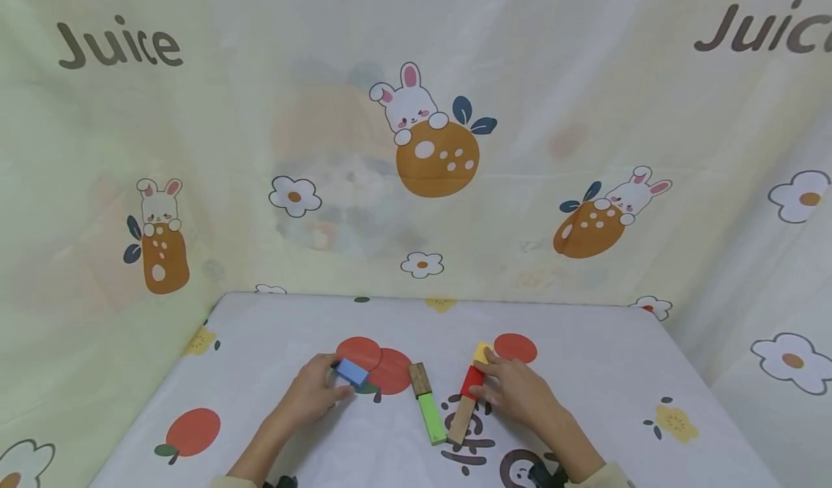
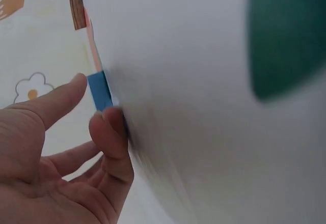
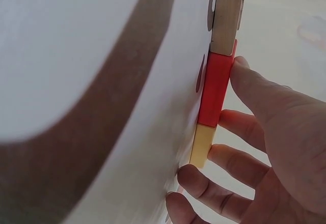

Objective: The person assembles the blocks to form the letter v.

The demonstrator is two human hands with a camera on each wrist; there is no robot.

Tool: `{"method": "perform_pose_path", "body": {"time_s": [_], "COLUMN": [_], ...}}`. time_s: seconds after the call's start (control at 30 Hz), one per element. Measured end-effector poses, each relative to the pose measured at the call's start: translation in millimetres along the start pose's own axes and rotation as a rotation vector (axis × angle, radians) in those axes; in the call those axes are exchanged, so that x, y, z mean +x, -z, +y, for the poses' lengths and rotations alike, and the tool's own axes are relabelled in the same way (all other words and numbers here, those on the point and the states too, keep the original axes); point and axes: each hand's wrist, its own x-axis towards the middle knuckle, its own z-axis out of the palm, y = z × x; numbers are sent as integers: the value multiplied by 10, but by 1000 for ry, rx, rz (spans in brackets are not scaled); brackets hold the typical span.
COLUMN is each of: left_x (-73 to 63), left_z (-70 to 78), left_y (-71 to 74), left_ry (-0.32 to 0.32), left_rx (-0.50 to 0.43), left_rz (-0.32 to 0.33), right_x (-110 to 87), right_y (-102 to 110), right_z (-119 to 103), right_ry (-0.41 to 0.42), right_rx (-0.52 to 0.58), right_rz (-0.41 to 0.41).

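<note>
In the head view my left hand [image 1: 313, 393] is at a small blue block [image 1: 352, 373], with the thumb at its near side and the fingers at its left end. The left wrist view shows the blue block [image 2: 99, 90] between the thumb tip and the fingertips. My right hand [image 1: 520, 390] touches a slanting row of blocks: yellow [image 1: 482, 353] at the far end, red [image 1: 472, 381] in the middle, plain wood [image 1: 461, 419] nearest. In the right wrist view its thumb rests against the red block [image 3: 216, 89], and fingertips lie along the yellow block [image 3: 202, 143].
Left of that row, a dark brown wooden block [image 1: 420, 380] and a bright green block [image 1: 432, 419] lie end to end, the green one's near end close to the plain wood block. A printed white cloth [image 1: 572, 325] covers the table, and a patterned curtain [image 1: 351, 134] hangs behind.
</note>
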Motion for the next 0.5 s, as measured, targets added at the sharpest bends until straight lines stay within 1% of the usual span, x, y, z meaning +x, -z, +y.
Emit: {"method": "perform_pose_path", "body": {"time_s": [0.27,0.5], "left_x": [82,110], "left_z": [11,7], "left_y": [-106,-181], "left_ry": [11,-15], "left_rx": [38,93], "left_rz": [10,45], "right_x": [-11,-17], "right_y": [-4,9], "right_z": [-1,-7], "right_ry": [7,9], "right_rx": [2,7], "right_rz": [16,19]}}
